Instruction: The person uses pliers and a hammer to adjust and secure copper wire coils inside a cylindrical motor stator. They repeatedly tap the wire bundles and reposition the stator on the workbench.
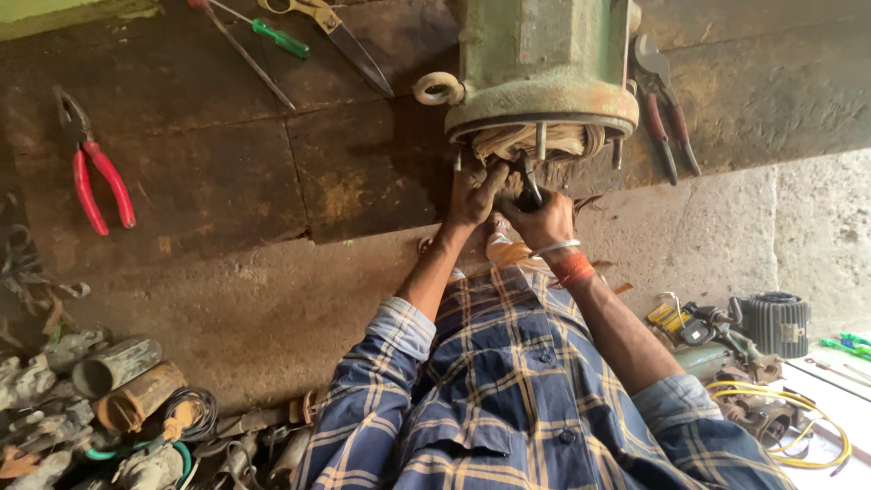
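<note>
Two hands work at the green motor housing [544, 63] on the floor: left hand [474, 192] grips the exposed windings [531, 142], right hand [544, 220] clamps a dark tool [530, 181]. Windings remain seated.

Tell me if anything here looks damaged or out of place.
The green motor housing is rusty and chipped, with frayed windings bulging from its open end, where the left hand and right hand work. Red pliers and scissors lie scattered about the slab.
</note>
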